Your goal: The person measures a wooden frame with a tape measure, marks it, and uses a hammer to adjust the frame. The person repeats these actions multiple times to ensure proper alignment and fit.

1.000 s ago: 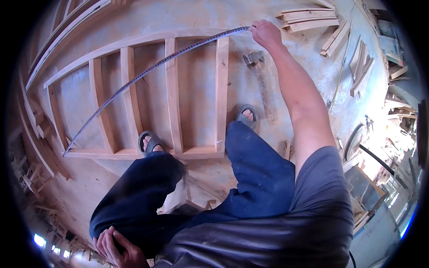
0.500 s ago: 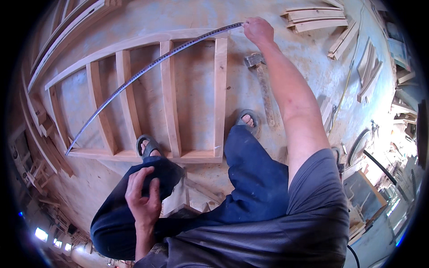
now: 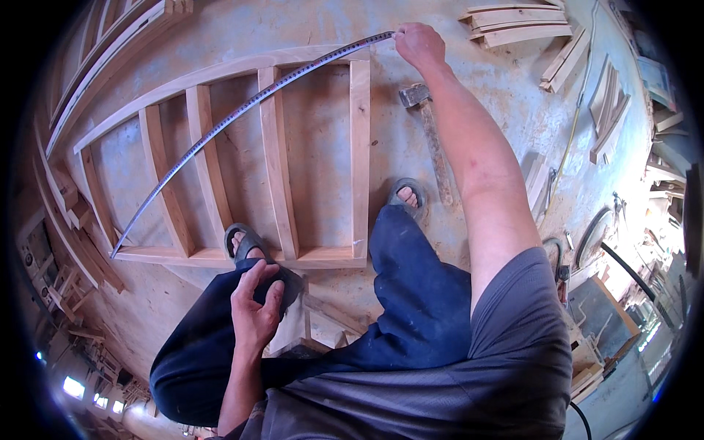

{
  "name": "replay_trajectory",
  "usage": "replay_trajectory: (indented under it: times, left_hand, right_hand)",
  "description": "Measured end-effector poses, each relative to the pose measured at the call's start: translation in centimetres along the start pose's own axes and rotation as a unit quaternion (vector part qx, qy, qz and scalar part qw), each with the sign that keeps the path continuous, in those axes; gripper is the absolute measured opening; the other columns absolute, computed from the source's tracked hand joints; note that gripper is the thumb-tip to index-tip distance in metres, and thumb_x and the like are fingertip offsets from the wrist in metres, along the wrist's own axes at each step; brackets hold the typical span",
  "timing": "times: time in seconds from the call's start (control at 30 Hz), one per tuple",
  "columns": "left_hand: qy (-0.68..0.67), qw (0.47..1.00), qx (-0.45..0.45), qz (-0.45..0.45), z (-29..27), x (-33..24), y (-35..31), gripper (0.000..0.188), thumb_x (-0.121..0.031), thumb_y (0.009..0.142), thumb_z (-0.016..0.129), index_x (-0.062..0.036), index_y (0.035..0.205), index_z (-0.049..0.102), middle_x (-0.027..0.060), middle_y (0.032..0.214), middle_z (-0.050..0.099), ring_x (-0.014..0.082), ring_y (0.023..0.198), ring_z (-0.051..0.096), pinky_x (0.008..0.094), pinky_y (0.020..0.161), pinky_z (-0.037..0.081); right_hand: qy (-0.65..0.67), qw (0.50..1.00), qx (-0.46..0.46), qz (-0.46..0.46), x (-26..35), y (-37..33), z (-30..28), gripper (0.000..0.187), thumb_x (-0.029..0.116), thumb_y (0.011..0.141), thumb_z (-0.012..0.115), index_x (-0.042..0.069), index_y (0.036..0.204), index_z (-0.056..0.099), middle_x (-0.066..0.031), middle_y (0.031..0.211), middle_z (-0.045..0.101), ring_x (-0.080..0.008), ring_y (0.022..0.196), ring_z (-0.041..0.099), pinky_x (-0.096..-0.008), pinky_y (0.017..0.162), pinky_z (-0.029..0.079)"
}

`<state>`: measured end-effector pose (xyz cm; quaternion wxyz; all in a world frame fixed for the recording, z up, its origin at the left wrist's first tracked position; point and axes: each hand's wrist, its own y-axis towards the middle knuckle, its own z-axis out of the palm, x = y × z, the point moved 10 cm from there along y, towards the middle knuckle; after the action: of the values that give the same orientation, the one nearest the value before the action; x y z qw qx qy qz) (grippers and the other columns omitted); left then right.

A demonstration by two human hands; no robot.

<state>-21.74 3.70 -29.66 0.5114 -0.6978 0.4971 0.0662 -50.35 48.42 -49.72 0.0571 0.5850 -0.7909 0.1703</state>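
Observation:
A wooden frame [image 3: 359, 147] with several crosspieces lies on the floor. Diagonally over it stretches a steel tape measure [image 3: 210, 134], from the frame's near left corner to past its far right corner. My right hand [image 3: 421, 45] is closed on the tape's far right end, beyond the frame's far rail. Above my left knee hovers my left hand [image 3: 255, 308], fingers apart and nothing in it. My left sandal [image 3: 246, 244] rests at the near rail of the frame. To the right of the frame lies a hammer [image 3: 429, 132] with a worn wooden handle, under my right forearm.
Bundles of wood strips [image 3: 519, 24] lie at the far right, with more wood pieces [image 3: 609, 110] along the right side. Long boards [image 3: 110, 70] stand at the far left. A wooden stool-like piece [image 3: 323, 323] is between my legs. Cables [image 3: 634, 271] curve at the right.
My left hand has moved right and slightly up, toward my left foot. My right hand has shifted slightly left and up with the tape end.

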Motion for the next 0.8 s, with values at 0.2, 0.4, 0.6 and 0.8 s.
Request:
replay_trajectory:
  times: [0.2,0.4,0.6,0.8]
  left_hand:
    - [-0.035,0.993,0.062,-0.09,3.2,3.8,5.2,0.065,-0.009,0.088,0.066,0.0059,0.146,0.04,0.0224,0.136,0.059,0.0316,0.12,0.061,0.0382,0.104,0.046]
    - [0.134,0.988,-0.074,-0.023,5.9,6.1,20.3,0.098,-0.034,0.081,0.073,0.007,0.153,0.02,0.0344,0.149,0.036,0.0463,0.141,0.032,0.0482,0.118,0.027]
    - [0.158,0.986,-0.054,-0.027,8.7,5.1,26.2,0.091,-0.015,0.081,0.066,0.01,0.148,0.011,0.0368,0.138,0.038,0.052,0.128,0.041,0.0535,0.112,0.03]
    - [0.259,0.963,-0.073,0.024,9.3,5.0,26.1,0.086,-0.002,0.078,0.054,0.0138,0.148,0.005,0.0405,0.137,0.035,0.0559,0.127,0.038,0.0571,0.113,0.028]
  right_hand:
    - [-0.002,1.0,0.012,0.01,0.3,0.2,-0.4,0.022,0.029,0.088,0.06,0.017,0.098,0.075,-0.011,0.103,0.072,-0.0335,0.099,0.067,-0.0463,0.082,0.055]
    - [0.016,1.0,0.023,-0.005,0.3,0.2,-0.2,0.023,0.032,0.089,0.06,0.017,0.099,0.075,-0.0113,0.104,0.072,-0.0336,0.101,0.067,-0.0468,0.084,0.053]
    - [0.025,0.999,0.034,-0.029,0.2,0.3,-0.2,0.024,0.033,0.09,0.06,0.016,0.098,0.075,-0.0123,0.104,0.071,-0.0339,0.101,0.066,-0.0463,0.084,0.053]
    - [0.019,0.997,-0.002,-0.068,0.2,0.0,-0.7,0.024,0.032,0.089,0.06,0.016,0.098,0.075,-0.0116,0.102,0.07,-0.034,0.1,0.065,-0.0461,0.084,0.053]
